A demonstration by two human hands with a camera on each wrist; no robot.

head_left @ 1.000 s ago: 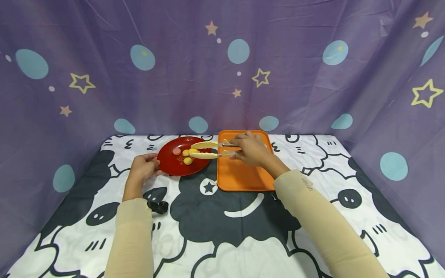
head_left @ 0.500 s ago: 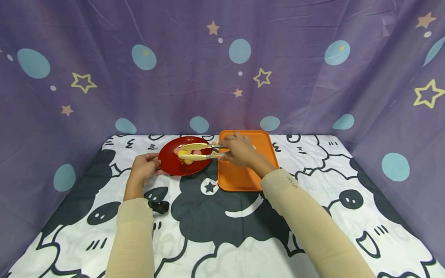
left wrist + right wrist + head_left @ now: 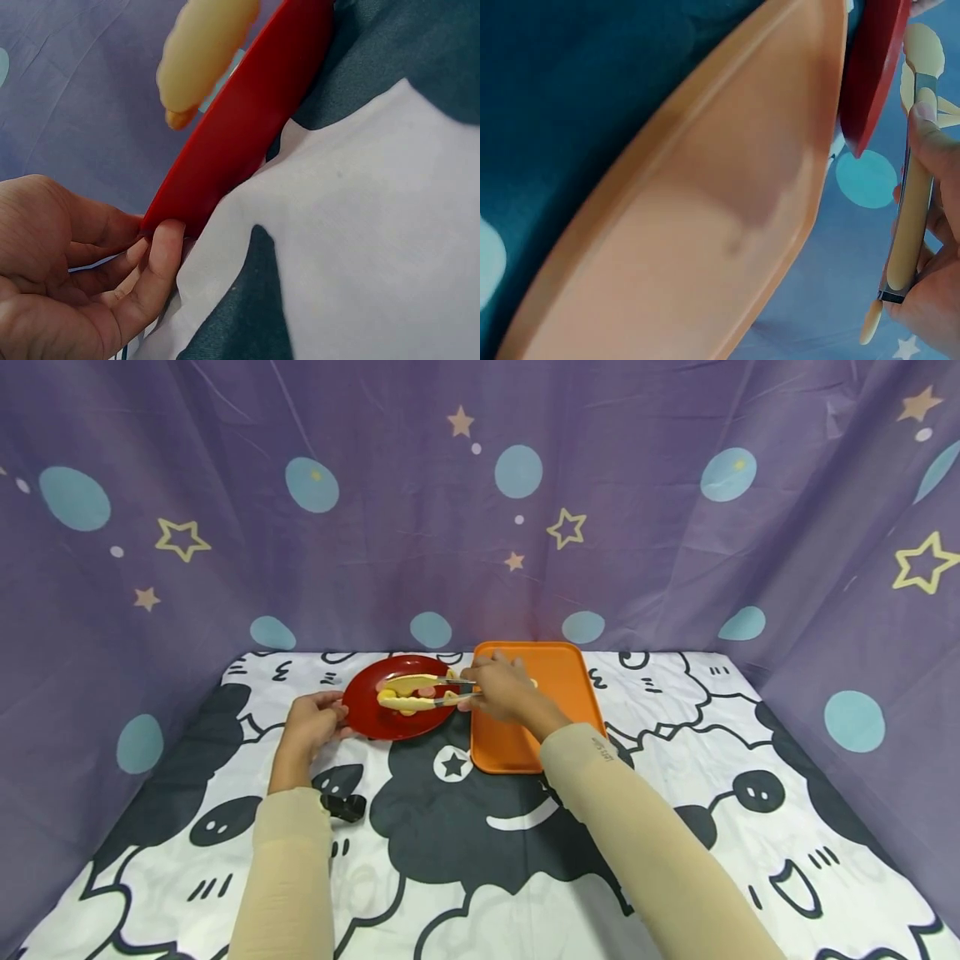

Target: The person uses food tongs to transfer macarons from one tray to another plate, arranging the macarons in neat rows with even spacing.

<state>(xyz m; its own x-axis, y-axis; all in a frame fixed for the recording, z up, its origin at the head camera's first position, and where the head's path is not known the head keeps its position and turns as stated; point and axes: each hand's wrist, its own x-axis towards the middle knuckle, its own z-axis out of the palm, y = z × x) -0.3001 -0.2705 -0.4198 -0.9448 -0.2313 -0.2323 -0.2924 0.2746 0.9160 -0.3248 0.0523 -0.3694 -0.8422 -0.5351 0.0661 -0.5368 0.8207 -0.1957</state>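
Note:
My left hand (image 3: 311, 725) pinches the near-left rim of a red plate (image 3: 362, 718); the left wrist view shows thumb and fingers at the plate's edge (image 3: 225, 142). Cream-tipped metal tongs (image 3: 412, 682) are in the grip of my right hand (image 3: 501, 687), their tips over the plate. Yellow round pieces (image 3: 386, 695) and pink round slices (image 3: 427, 692) lie on the plate, partly hidden by the tongs. In the left wrist view, a yellow-orange piece (image 3: 179, 118) shows at the end of a tong tip (image 3: 206, 60). The right wrist view shows the tongs' handle (image 3: 913, 217) along my palm.
An orange tray (image 3: 562, 664) lies right of the plate, partly under my right hand and forearm. Both rest on a cloth (image 3: 525, 910) with black-and-white sheep. A purple patterned curtain (image 3: 420, 568) rises behind the table's far edge.
My right hand and the tongs have moved left, bringing the tips further over the plate and around the yellow pieces. The left hand keeps its hold on the rim.

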